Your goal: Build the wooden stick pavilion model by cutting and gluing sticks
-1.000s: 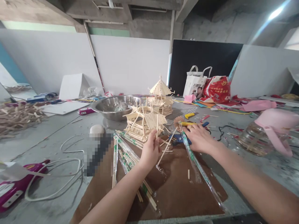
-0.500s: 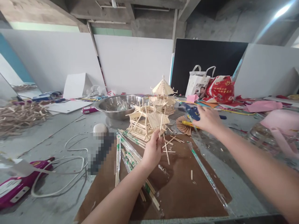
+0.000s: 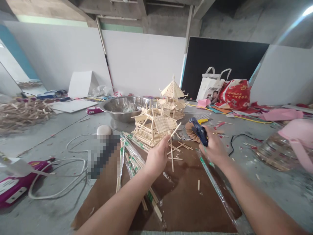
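My left hand is closed on a short wooden stick, which tilts up to the right from the fingertips. Just beyond it stands a small house model built of the same pale sticks, and behind that a taller stick pavilion with a pointed roof. In my right hand is a dark blue glue gun, gripped by its handle and raised above the work surface. A few loose sticks lie crossed on the brown board beneath the hands.
Packs of wrapped chopsticks lie on the board's left side. A steel bowl sits behind. A purple power strip with a white cable is at left, a pink-topped clear jug at right. A yellow-handled cutter lies beyond the glue gun.
My right hand has taken up the glue gun and brought it nearer and lower. The stick in my left hand now leans more to the right.
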A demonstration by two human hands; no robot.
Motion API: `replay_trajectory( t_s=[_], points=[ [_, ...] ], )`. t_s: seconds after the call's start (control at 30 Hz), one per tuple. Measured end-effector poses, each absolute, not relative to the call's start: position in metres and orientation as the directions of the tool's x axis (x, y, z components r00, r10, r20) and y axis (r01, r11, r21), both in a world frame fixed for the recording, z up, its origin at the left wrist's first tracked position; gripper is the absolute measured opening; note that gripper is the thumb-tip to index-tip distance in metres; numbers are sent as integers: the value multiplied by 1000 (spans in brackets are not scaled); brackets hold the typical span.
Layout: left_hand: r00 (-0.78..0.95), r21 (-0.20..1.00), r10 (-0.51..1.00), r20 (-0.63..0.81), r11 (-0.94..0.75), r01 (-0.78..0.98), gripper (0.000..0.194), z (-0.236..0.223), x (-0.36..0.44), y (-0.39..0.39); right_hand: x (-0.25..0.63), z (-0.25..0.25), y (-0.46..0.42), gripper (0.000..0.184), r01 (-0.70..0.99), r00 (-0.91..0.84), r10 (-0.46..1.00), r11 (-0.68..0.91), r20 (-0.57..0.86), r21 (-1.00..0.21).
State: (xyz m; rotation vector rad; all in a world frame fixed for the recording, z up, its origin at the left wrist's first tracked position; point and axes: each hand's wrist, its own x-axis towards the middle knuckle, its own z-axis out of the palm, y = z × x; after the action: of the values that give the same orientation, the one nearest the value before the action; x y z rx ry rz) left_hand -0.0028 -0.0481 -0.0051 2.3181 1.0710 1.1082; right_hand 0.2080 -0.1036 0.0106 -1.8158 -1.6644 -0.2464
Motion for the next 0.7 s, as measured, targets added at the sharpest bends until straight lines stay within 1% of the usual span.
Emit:
replay_trajectory(
  t_s=[0.13,0.23,0.4,0.53,0.7],
  points=[
    [406,552,736,541,-676,488,43,-4,-4,-48,201,0,-102,58,943,46,847,138,529,-303],
    [430,546,713,553,-701,460,41,-5,-2,-49,198,-8,-100,57,940,-21,855,193,518,-282],
    [457,580,695,555,-718,386,36,-6,0,-50,196,-10,-100,55,931,-48,876,214,481,-297],
    [521,602,666,533,-732,320,35,-6,0,-52,196,-9,-101,56,928,-81,901,223,425,-297],
    [542,635,684,489,-705,316,35,-6,2,-53,193,-7,-103,56,927,-108,910,238,400,-290]
  ],
)
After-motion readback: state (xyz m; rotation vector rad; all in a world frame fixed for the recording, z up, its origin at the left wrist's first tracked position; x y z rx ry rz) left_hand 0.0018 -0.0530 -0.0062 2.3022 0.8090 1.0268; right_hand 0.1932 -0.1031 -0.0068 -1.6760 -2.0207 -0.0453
